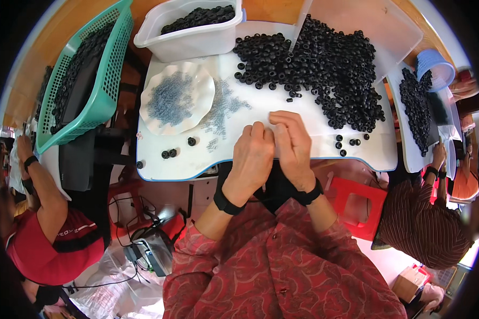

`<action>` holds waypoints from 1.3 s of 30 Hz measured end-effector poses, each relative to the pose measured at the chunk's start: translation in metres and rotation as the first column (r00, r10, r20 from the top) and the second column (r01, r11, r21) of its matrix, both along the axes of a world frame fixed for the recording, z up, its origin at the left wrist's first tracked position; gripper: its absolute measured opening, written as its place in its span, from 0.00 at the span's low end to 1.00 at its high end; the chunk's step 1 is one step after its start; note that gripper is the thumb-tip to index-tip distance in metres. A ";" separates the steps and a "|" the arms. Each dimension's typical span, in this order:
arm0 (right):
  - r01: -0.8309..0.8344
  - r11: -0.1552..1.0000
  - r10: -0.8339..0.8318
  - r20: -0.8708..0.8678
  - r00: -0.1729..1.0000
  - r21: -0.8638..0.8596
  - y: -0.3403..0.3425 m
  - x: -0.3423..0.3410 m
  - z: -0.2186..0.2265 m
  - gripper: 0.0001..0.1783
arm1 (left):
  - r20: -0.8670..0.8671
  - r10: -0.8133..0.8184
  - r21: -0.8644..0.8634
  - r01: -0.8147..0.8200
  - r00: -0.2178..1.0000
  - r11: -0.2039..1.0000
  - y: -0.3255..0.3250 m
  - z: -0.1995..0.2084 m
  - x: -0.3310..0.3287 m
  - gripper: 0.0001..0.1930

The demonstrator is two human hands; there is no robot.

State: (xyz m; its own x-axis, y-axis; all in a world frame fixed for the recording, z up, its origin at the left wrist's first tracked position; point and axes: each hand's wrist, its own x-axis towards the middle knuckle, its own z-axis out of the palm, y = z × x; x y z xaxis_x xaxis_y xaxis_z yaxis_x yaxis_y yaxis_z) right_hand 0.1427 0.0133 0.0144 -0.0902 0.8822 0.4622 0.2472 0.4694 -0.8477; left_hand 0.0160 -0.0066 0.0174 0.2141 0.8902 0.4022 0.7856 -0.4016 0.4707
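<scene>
My left hand (254,155) and my right hand (292,146) meet over the front edge of the white table (266,151). The fingers of both are curled closed, and whatever they pinch is hidden behind the knuckles. Ahead and to the right lies a large heap of small black ring-shaped parts (324,64), each with a hole through it. To the left of my hands, a white wavy-rimmed plate (203,87) bears small clear grey pieces (170,98). More of these pieces (218,114) are spilled beside the plate.
A white tub (191,45) of black parts stands at the back left, near a green basket (112,69). A clear plastic bin (378,32) lies tipped behind the heap. Loose black parts (191,141) sit near the front edge. Other people work at both sides; a red stool (359,207) stands below right.
</scene>
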 end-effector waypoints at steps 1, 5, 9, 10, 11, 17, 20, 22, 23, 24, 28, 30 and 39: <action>-0.064 0.998 0.062 -0.057 0.996 -0.025 0.000 -0.005 0.002 0.13 | 0.008 -0.014 0.002 0.014 1.000 1.000 0.000 0.000 0.000 0.12; -0.258 0.962 0.231 -0.237 0.944 -0.092 0.007 -0.016 -0.001 0.19 | 0.022 -0.040 0.030 0.040 0.999 0.999 0.002 -0.005 0.002 0.14; -0.378 0.906 0.298 -0.352 0.888 -0.188 0.008 -0.015 -0.002 0.20 | -0.048 -0.056 0.013 0.056 0.997 0.998 0.002 -0.006 0.001 0.15; -0.392 0.896 0.303 -0.356 0.884 -0.209 0.009 -0.013 0.000 0.20 | -0.047 -0.064 0.010 0.065 0.997 0.998 0.002 -0.007 0.000 0.14; -0.388 0.897 0.297 -0.360 0.884 -0.214 0.009 -0.013 0.000 0.20 | -0.047 -0.072 0.007 0.073 0.996 0.997 0.002 -0.008 0.000 0.14; -0.375 0.900 0.286 -0.348 0.893 -0.222 0.011 -0.015 -0.006 0.18 | -0.033 -0.089 0.065 0.091 0.995 0.994 0.003 -0.011 -0.001 0.14; -0.357 0.910 0.286 -0.302 0.909 -0.213 0.012 -0.015 -0.006 0.18 | -0.011 -0.105 0.056 0.105 0.994 0.993 0.006 -0.013 -0.003 0.13; -0.333 0.934 0.291 -0.265 0.919 -0.132 0.017 -0.016 -0.007 0.16 | 0.016 -0.108 0.020 0.108 0.994 0.994 0.007 -0.011 -0.002 0.13; -0.332 0.932 0.284 -0.273 0.919 -0.149 0.017 -0.017 -0.007 0.15 | 0.030 -0.106 -0.008 0.106 0.994 0.994 0.005 -0.008 -0.002 0.14; -0.330 0.930 0.276 -0.281 0.919 -0.165 0.016 -0.018 -0.007 0.15 | 0.045 -0.103 -0.035 0.105 0.994 0.994 0.004 -0.005 -0.001 0.14; -0.338 0.935 0.311 -0.207 0.928 -0.108 0.015 -0.016 -0.011 0.13 | 0.048 -0.085 0.052 0.083 0.995 0.995 0.003 -0.012 -0.001 0.15; -0.323 0.941 0.299 -0.206 0.932 -0.095 0.014 -0.016 -0.012 0.13 | 0.026 -0.083 0.071 0.081 0.996 0.994 0.002 -0.013 0.001 0.16; -0.203 0.972 0.172 -0.226 0.959 -0.121 0.010 -0.014 -0.004 0.12 | -0.036 0.013 0.014 -0.013 0.999 1.000 0.000 -0.006 0.003 0.13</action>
